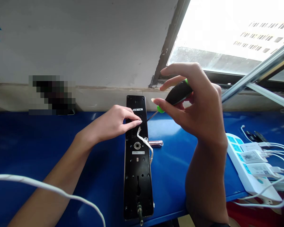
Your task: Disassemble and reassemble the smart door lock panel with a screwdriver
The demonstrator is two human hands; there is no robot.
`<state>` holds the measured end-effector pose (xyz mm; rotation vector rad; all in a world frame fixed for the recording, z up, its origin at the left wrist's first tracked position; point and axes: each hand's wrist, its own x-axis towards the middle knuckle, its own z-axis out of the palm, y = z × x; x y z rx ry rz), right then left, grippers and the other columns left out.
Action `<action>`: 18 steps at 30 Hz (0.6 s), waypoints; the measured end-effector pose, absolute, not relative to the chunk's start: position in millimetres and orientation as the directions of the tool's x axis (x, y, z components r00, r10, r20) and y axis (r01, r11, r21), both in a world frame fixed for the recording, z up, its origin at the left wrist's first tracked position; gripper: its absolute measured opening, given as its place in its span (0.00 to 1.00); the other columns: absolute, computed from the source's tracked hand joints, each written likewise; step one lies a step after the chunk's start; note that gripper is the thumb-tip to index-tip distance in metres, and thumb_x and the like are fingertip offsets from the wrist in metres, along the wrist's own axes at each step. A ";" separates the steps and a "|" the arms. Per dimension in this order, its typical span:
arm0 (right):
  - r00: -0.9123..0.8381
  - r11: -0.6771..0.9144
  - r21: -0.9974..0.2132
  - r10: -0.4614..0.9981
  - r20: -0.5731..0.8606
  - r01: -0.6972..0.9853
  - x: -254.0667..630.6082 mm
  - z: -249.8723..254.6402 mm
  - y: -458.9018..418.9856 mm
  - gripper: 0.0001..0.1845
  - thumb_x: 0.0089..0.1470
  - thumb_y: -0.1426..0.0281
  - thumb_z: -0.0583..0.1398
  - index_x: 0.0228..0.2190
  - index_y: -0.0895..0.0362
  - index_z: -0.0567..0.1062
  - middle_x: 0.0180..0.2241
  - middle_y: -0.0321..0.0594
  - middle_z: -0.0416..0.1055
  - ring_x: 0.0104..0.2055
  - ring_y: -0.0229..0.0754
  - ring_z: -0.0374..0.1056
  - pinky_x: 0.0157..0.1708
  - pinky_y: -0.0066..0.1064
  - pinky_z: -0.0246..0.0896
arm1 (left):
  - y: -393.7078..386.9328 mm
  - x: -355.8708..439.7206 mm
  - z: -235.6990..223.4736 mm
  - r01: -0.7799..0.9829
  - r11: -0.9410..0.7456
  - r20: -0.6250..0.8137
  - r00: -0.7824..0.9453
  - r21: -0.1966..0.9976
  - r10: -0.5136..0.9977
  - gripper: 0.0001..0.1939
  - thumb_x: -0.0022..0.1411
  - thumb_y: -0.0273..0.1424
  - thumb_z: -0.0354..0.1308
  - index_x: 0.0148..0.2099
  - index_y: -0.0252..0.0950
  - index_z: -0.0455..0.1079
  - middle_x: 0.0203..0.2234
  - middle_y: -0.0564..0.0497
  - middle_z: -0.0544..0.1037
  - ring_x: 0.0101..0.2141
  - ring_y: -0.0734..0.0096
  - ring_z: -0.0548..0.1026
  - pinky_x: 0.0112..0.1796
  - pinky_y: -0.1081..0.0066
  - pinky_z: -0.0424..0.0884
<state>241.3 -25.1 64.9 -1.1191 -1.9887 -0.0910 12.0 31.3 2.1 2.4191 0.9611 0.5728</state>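
Note:
A long black door lock panel (138,183) lies lengthwise in front of me, its screw-dotted back facing up. Over its upper half my left hand (118,123) pinches thumb and forefinger together; whatever is between them is too small to make out. My right hand (194,94) holds a screwdriver (177,93) with a black and green handle, tilted so its thin shaft points down-left to just beside the left fingertips. A white wrapped cable (145,143) comes out of the panel below those fingers and hangs over its right edge. The lock's handle (156,143) sticks out to the right.
The panel rests on a blue tabletop (104,170) against a wall. At right stands a white power strip (236,160) with several plugged-in chargers and white cords. Another white cable (61,192) crosses over my left forearm. A window (217,41) is at upper right.

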 end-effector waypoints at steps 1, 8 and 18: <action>-0.257 0.602 -0.324 0.681 0.686 0.730 241.0 65.3 -25.6 0.25 0.56 0.74 0.64 0.53 0.45 0.70 0.45 0.34 0.79 0.32 0.39 0.73 0.28 0.33 0.70 | 31.2 11.9 2.1 0.518 -0.642 0.202 0.668 0.565 0.716 0.15 0.72 0.42 0.58 0.48 0.43 0.84 0.43 0.51 0.84 0.40 0.65 0.81 0.43 0.68 0.74; -0.277 0.611 -0.313 0.678 0.681 0.727 243.2 63.7 -25.4 0.27 0.55 0.72 0.64 0.55 0.44 0.69 0.44 0.35 0.79 0.35 0.42 0.75 0.33 0.36 0.73 | 30.9 11.9 1.4 0.515 -0.645 0.207 0.668 0.565 0.715 0.16 0.72 0.42 0.57 0.47 0.42 0.84 0.43 0.51 0.84 0.40 0.65 0.80 0.43 0.68 0.74; -0.291 0.640 -0.329 0.668 0.685 0.695 238.9 71.4 -28.7 0.27 0.49 0.79 0.62 0.48 0.44 0.72 0.42 0.35 0.77 0.42 0.49 0.78 0.36 0.40 0.75 | 30.4 11.6 1.5 0.520 -0.647 0.198 0.673 0.558 0.712 0.15 0.70 0.42 0.59 0.50 0.42 0.83 0.45 0.50 0.84 0.42 0.64 0.80 0.43 0.68 0.74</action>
